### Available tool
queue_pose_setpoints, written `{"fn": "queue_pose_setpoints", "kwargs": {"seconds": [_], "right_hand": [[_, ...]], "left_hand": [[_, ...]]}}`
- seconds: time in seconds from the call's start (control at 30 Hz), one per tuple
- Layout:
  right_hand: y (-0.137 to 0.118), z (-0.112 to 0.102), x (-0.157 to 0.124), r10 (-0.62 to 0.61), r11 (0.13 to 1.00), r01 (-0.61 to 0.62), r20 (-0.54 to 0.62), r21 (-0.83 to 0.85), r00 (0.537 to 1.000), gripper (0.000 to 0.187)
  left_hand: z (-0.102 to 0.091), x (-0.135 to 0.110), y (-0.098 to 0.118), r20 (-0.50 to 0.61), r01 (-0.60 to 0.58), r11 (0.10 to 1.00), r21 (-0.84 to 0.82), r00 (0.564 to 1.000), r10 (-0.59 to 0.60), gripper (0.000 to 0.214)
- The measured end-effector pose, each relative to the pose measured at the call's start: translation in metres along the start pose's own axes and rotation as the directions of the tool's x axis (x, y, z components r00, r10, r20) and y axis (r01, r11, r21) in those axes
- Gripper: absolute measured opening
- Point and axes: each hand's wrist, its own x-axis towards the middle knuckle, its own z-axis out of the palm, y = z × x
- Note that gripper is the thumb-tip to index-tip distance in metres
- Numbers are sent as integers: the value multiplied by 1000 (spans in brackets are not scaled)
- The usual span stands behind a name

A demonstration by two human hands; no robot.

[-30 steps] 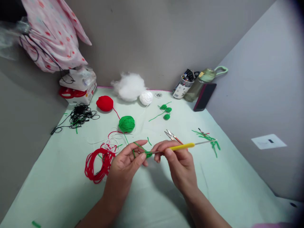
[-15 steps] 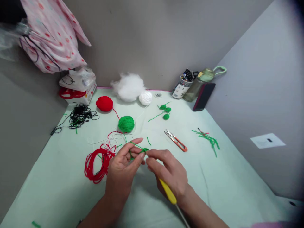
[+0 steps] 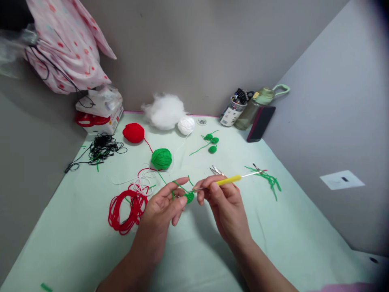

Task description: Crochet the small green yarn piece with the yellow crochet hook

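Observation:
My left hand (image 3: 165, 202) pinches a small green crochet piece (image 3: 189, 197) between thumb and fingers, with green yarn running over its raised index finger. That strand leads back to the green yarn ball (image 3: 161, 159). In my right hand (image 3: 225, 202) is a crochet hook (image 3: 229, 181) with a yellow handle, held like a pen. Its metal tip meets the top of the green piece. Orange-handled thread snips (image 3: 216, 170) lie partly hidden behind my right hand. Several small finished green crochet pieces (image 3: 213, 149) rest farther back.
Red yarn coils (image 3: 114, 217) and loose white yarn lie left of my hands, near a black yarn tangle (image 3: 105, 148). Behind are a red ball (image 3: 133, 133), white ball (image 3: 186, 125) and fluffy stuffing (image 3: 165, 112). Right: green scraps (image 3: 273, 182), phone (image 3: 261, 124), bottle (image 3: 246, 115), pen holder (image 3: 232, 112).
The hook has swung from pointing down toward me to pointing right and slightly up. My right hand has turned with it, and the green piece now shows more fully, slightly lower.

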Motion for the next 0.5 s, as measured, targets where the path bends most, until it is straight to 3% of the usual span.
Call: {"fn": "queue_pose_setpoints", "kwargs": {"seconds": [0.1, 0.23, 0.4, 0.5], "right_hand": [[-1, -1, 3, 102, 985, -105, 28, 136, 994, 20], [-1, -2, 1, 88, 988, -94, 55, 120, 995, 19], [0, -3, -3, -69, 992, 75, 64, -97, 996, 20], [-4, -1, -6, -221, 916, 252, 130, -312, 967, 21]], "left_hand": [[2, 1, 1, 5, 7, 1000, -26, 1000, -7, 30], [2, 1, 0, 3, -1, 1000, -29, 1000, 1, 28], [0, -1, -1, -30, -46, 998, 33, 998, 47, 30], [-1, 0, -4, -72, -97, 990, 99, 992, 104, 31]]}}
